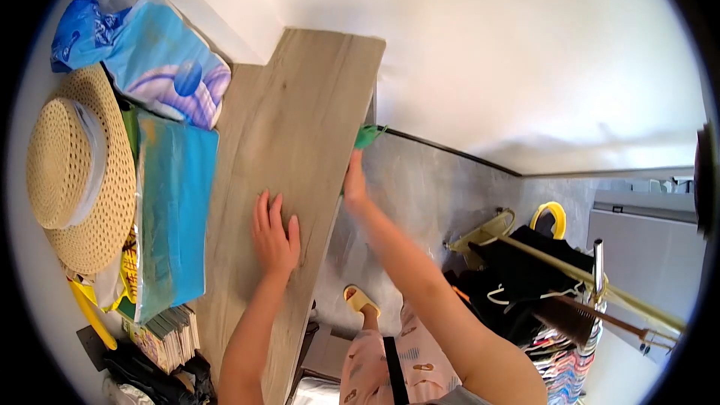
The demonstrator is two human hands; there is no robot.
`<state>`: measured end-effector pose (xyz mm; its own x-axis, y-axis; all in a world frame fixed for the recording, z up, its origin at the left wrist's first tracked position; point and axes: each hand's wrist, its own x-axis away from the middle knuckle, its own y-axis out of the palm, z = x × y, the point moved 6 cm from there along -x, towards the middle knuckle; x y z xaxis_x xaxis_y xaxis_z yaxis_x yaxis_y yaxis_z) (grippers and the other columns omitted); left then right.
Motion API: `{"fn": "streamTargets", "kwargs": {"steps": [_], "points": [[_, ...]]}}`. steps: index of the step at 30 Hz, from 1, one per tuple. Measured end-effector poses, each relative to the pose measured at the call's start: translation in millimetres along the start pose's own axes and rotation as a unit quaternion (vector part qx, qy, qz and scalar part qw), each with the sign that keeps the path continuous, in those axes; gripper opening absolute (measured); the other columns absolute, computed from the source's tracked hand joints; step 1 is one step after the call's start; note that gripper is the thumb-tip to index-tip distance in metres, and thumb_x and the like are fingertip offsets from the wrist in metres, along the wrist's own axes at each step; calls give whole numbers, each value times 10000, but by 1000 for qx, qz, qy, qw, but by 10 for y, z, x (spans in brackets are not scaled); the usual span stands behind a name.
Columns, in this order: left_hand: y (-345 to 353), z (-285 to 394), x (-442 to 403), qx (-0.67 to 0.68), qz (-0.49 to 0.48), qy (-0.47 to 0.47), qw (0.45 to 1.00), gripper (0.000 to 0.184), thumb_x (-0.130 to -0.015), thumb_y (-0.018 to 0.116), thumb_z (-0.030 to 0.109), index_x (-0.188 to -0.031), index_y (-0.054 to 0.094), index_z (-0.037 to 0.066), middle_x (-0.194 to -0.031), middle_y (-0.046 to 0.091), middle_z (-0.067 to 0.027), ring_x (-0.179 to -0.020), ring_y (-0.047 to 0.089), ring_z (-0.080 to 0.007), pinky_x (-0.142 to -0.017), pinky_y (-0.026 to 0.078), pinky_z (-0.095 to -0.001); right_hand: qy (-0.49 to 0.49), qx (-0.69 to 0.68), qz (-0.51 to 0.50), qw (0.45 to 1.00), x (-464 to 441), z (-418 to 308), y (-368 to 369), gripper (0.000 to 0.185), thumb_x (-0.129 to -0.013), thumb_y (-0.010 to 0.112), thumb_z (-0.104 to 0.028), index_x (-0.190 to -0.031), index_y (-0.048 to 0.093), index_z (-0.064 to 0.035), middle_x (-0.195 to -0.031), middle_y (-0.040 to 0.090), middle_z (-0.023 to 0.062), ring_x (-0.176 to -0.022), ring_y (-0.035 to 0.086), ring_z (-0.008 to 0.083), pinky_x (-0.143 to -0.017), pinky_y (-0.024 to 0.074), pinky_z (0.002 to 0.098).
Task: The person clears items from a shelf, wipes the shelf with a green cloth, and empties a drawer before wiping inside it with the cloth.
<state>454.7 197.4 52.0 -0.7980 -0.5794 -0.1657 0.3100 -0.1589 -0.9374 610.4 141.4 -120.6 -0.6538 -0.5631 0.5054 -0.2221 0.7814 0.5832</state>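
My left hand (274, 234) rests palm down on a wood-grain board top (300, 97), fingers stretched out and slightly apart, with nothing in it. At the board's right edge, my right hand (355, 180) is closed on a green cloth (367, 136). Part of the cloth sticks out past the fingers, over the edge and towards the wall. The side of the board hides some of the right hand's fingers.
Along the left lie a straw hat (60, 165), a blue flat package (176, 217), a blue bag (172, 60) and stacked books (169, 337). A clothes rack (630, 292) with hanging garments stands right, near a yellow ring-shaped object (551, 217). White walls enclose the far end.
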Motion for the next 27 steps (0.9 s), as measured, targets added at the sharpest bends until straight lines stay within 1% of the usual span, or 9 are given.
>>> {"fn": "streamTargets", "kwargs": {"steps": [6,8,11,13,15,16,18,26,27], "points": [[53,-36,23,8,40,36,999,397,-932,456,235,-1269,470,27,-1378,389,-187,-1268,359,-382,-1029,302,-472,-24,14,-36,999,1810,1296,99,729,-962,231,-563,-1475,72,-70,-1523,111,69,-1385,113,217,-1120,103,347],[30,-29,38,4,45,44,998,388,-941,436,236,-1262,480,23,-1370,403,-190,-1264,367,-382,-1033,299,-465,-31,158,-36,986,2316,1580,68,690,-983,237,-503,-1475,33,-65,-1532,56,84,-1401,47,216,-1128,64,359],[34,-35,60,-8,44,44,998,386,-945,422,241,-1259,487,24,-1366,410,-193,-1260,372,-377,-1041,294,-455,-7,119,-20,993,2591,1966,4,690,-990,244,-473,-1468,18,-29,-1536,38,111,-1409,11,224,-1130,39,347],[52,-58,70,-6,59,55,997,384,-943,424,244,-1251,492,25,-1356,420,-191,-1255,377,-375,-1040,292,-458,-73,217,-11,973,2276,1857,-41,679,-988,285,-420,-1455,42,9,-1531,25,161,-1413,19,291,-1132,36,377],[65,-62,54,-10,72,63,995,380,-941,427,245,-1244,497,26,-1345,430,-188,-1249,383,-371,-1037,293,-461,-302,210,-13,930,1579,1346,28,629,-995,269,-375,-1444,92,28,-1526,51,186,-1412,37,318,-1135,31,390],[60,-64,46,-15,74,66,995,378,-940,429,246,-1240,499,27,-1339,434,-186,-1245,386,-370,-1034,294,-461,-191,83,-52,977,1401,1092,46,655,-1002,266,-402,-1456,42,13,-1536,70,125,-1404,88,215,-1127,89,324],[65,-64,56,-23,79,69,994,374,-938,431,247,-1233,503,28,-1330,442,-183,-1237,393,-367,-1029,297,-462,-201,117,-43,972,979,624,30,662,-992,284,-431,-1466,82,-16,-1535,114,98,-1389,157,216,-1119,125,327],[102,-81,37,-4,75,68,995,396,-955,401,272,-1268,481,42,-1364,414,-179,-1267,362,-359,-1048,270,-461,64,-6,89,994,2056,1652,-120,764,-936,354,-552,-1481,95,-82,-1515,190,107,-1378,184,237,-1109,135,346],[101,-65,39,-15,79,68,994,391,-946,414,267,-1259,488,43,-1354,423,-178,-1256,373,-363,-1040,282,-462,114,25,83,990,2277,2280,-287,789,-931,356,-567,-1484,54,-92,-1533,117,105,-1392,125,223,-1113,111,338]]}}
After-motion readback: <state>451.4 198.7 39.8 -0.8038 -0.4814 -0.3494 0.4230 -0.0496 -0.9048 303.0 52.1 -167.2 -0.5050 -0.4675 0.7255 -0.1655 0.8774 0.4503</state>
